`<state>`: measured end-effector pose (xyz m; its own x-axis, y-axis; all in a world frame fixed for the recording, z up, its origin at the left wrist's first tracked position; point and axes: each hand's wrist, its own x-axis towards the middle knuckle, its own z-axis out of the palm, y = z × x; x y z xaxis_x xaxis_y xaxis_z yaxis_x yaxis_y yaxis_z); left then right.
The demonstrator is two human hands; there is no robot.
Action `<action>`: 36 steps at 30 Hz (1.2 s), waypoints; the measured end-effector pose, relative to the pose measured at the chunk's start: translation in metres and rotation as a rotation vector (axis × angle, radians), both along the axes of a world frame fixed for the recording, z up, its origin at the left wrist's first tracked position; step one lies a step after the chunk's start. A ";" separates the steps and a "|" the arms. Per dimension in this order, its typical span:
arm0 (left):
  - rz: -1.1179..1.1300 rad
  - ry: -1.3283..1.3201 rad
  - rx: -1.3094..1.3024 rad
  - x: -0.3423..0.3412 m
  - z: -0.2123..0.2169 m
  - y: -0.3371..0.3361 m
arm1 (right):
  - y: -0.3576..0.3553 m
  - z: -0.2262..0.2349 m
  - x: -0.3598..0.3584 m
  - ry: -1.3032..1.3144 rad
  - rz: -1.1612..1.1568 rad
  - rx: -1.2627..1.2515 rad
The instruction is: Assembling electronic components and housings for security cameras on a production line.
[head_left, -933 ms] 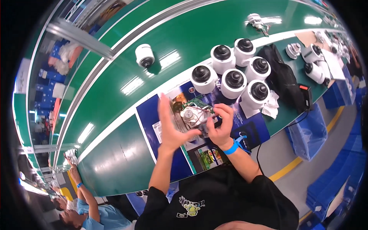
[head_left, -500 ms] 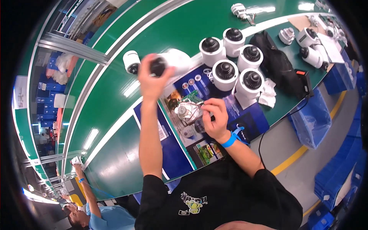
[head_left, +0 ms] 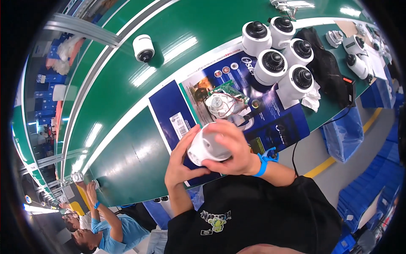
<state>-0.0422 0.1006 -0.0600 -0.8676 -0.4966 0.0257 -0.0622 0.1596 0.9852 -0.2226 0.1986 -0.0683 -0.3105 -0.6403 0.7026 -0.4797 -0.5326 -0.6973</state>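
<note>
Housing held: a white housing (head_left: 198, 149), rounded and hollowed with small holes, is held tilted between both hands, over the near part of the printed sheet (head_left: 160, 99) and in front of the black shirt (head_left: 262, 211).
Left hand: the housing's left side is cupped by the left hand (head_left: 178, 164); its fingers are curved along the wall, with the thumb extended below.
Right hand: the housing is gripped from the right by the right hand (head_left: 239, 148); its fingers are bent over the upper side, and the thumb is pressed near the lower rim.
Right wrist: a blue band (head_left: 263, 166) is worn.
Open assembly: a white module (head_left: 222, 106) with thin wires is laid on the sheet beyond the hands, beside a green circuit board (head_left: 230, 88).
Domed units: five white units (head_left: 263, 77) with black ribbed domes are grouped to the right, next to a black bag (head_left: 323, 67).
Lone unit: one similar unit (head_left: 142, 44) is set apart on the green tabletop (head_left: 122, 165), far left.
</note>
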 end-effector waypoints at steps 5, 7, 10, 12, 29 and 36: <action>0.084 -0.040 -0.035 0.000 -0.002 -0.010 | -0.013 0.004 0.015 0.124 0.127 -0.046; 0.168 0.033 -0.085 0.006 -0.007 -0.015 | -0.016 0.015 -0.008 0.117 -0.045 -0.011; 0.353 0.134 -0.316 0.020 -0.040 -0.037 | -0.033 0.019 -0.055 -0.093 -0.396 0.356; 0.382 0.198 -0.301 0.013 -0.053 -0.044 | -0.041 -0.002 -0.092 0.078 -0.355 0.739; 0.368 0.380 -0.314 0.002 -0.066 -0.041 | 0.007 -0.018 -0.104 -0.726 0.273 0.784; 0.396 0.198 -0.756 0.000 -0.054 -0.037 | 0.039 -0.035 -0.070 -0.125 0.287 0.635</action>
